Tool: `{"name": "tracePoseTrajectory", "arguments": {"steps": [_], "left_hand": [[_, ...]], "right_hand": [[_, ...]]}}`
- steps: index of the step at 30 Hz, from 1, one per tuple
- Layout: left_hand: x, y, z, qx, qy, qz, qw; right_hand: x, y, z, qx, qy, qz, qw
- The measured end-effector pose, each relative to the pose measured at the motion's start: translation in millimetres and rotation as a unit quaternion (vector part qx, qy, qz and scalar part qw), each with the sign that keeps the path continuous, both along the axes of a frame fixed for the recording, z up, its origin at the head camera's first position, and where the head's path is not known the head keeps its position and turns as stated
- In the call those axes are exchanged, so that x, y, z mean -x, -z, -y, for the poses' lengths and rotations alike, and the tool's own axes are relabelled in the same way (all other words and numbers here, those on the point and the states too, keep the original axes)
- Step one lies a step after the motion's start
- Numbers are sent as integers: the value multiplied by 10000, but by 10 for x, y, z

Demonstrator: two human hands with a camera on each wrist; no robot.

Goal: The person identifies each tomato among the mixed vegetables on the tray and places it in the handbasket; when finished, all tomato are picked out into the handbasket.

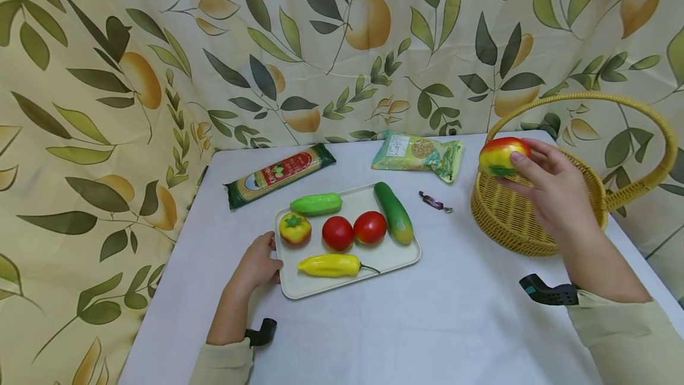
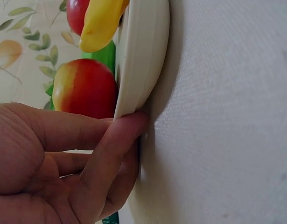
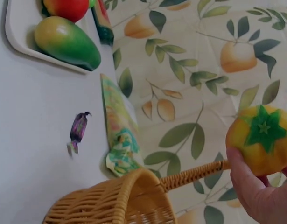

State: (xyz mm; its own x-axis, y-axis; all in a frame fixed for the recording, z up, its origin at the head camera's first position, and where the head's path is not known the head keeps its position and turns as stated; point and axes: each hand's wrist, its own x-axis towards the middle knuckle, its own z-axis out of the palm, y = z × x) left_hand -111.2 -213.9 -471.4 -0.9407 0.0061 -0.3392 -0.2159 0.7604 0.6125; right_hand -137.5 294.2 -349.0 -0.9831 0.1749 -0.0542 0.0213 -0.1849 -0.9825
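My left hand (image 1: 256, 263) pinches the near left rim of a cream tray (image 1: 395, 257); the left wrist view shows thumb and fingers meeting at its edge. On the tray lie a red-and-yellow bell pepper (image 1: 295, 229), two tomatoes (image 1: 338, 233), a yellow chili pepper (image 1: 330, 265), a light green vegetable (image 1: 316, 204) and a cucumber (image 1: 394, 214). Over the wicker basket (image 1: 502, 233), at the right, my right hand (image 1: 561, 195) holds another red-and-yellow bell pepper (image 1: 497, 156). Its green star-shaped calyx (image 3: 265, 128) faces the right wrist camera.
Behind the tray lies a green-and-red noodle packet (image 1: 280, 174). A green crinkled bag (image 1: 419, 155) is near the table's back edge, with a purple wrapped candy (image 1: 435, 202) in front. The basket's tall handle (image 1: 670, 135) arches beside my right hand. A leaf-patterned cloth (image 1: 342, 76) hangs behind.
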Motion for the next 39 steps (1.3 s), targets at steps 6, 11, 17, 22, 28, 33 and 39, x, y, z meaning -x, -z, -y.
{"name": "tracePoseTrajectory", "arguments": {"steps": [6,11,17,22,28,33,39], "left_hand": [[14,4,-4,11,10,32,10000],[26,14,-2,-8,20,39,10000],[28,0,-2,-6,39,44,10000],[25,-10,-7,-9,37,37,10000],[20,-11,-6,-37,54,21,10000],[19,2,6,11,73,-38,10000],[16,12,20,94,129,-113,9998]], "right_hand": [[-7,14,-88,-26,110,83,9999],[-9,10,-147,-109,215,223,9995],[-6,17,-249,-388,169,305,9986],[-1,38,-344,-699,86,327,9970],[16,58,-438,-1564,124,624,9856],[44,72,-490,-2327,-112,737,9697],[67,99,-599,-3293,-454,803,9397]]}}
